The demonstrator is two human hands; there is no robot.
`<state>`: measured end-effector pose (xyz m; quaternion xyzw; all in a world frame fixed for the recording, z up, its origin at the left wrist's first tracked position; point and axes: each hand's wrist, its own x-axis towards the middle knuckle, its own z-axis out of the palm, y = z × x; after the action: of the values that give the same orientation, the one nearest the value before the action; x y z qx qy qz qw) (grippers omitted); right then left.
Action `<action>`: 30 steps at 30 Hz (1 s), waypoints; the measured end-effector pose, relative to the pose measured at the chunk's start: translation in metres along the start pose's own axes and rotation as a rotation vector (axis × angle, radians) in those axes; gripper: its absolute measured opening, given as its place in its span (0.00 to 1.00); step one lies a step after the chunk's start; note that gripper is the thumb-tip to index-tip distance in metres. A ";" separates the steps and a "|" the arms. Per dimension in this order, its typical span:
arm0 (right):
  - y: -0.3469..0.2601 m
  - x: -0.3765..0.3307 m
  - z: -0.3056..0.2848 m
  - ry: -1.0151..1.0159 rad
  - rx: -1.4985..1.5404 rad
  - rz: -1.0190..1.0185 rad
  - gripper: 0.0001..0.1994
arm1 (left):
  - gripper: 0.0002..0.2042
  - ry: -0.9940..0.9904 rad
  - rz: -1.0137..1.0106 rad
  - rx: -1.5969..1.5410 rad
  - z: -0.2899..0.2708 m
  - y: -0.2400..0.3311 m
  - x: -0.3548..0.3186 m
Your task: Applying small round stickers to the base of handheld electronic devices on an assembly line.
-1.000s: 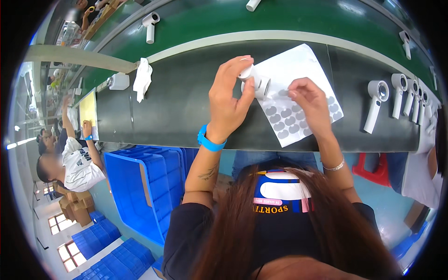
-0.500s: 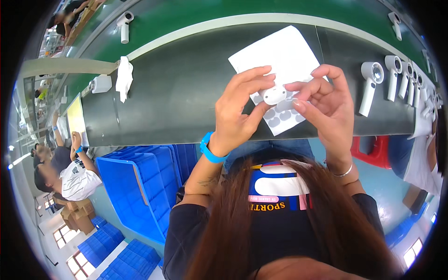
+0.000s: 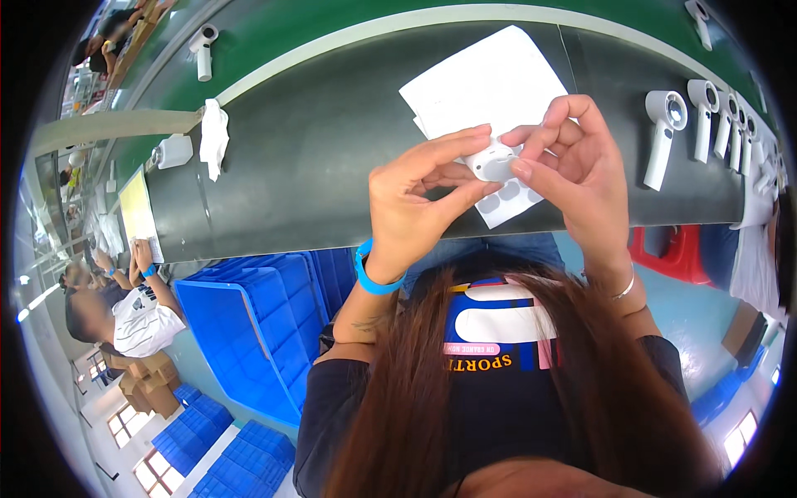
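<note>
My left hand [image 3: 419, 195] and my right hand [image 3: 573, 166] meet over the near edge of the dark worktable [image 3: 315, 141], both gripping one small white plastic part [image 3: 492, 163]. A grey round sticker shows on the part's face, under my right fingertips. Beneath my hands lies a white sheet [image 3: 490, 91] carrying grey round stickers [image 3: 506, 199] along its near edge. My left wrist wears a blue band [image 3: 371, 278].
Several white handheld fans [image 3: 664, 133] lie in a row at the table's right. A white cloth [image 3: 213, 137] and a small white part [image 3: 173, 152] sit at the left. A green conveyor belt [image 3: 332, 25] runs behind. Blue crates [image 3: 249, 324] stand below; another person [image 3: 124, 307] works at left.
My hands left the sticker sheet and came together closer to me, lifting the small white part between them, with a grey sticker now on it.
</note>
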<state>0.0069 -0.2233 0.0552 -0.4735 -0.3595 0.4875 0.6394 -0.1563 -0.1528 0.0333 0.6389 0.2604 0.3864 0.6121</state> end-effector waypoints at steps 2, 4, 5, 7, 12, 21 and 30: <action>0.000 0.001 -0.001 -0.006 -0.008 -0.015 0.18 | 0.20 -0.029 -0.038 -0.050 -0.003 0.002 0.000; 0.001 0.001 -0.001 -0.011 -0.015 -0.032 0.18 | 0.20 -0.057 -0.073 -0.100 -0.005 0.003 0.001; 0.002 0.001 -0.001 -0.011 -0.008 -0.036 0.18 | 0.20 -0.065 -0.088 -0.130 -0.005 0.003 0.001; 0.002 0.001 -0.001 -0.008 -0.001 -0.039 0.18 | 0.20 -0.075 -0.105 -0.161 -0.006 0.003 0.002; 0.000 0.001 -0.001 0.002 -0.015 0.011 0.19 | 0.19 -0.083 -0.108 -0.191 -0.008 0.003 0.003; 0.000 0.002 0.001 -0.004 -0.030 -0.014 0.18 | 0.17 -0.088 -0.129 -0.213 -0.009 0.002 0.002; -0.002 0.001 0.003 0.013 -0.057 -0.009 0.18 | 0.16 -0.083 -0.144 -0.207 -0.010 0.002 0.002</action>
<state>0.0053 -0.2223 0.0580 -0.4931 -0.3714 0.4711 0.6301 -0.1635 -0.1460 0.0352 0.5674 0.2387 0.3395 0.7112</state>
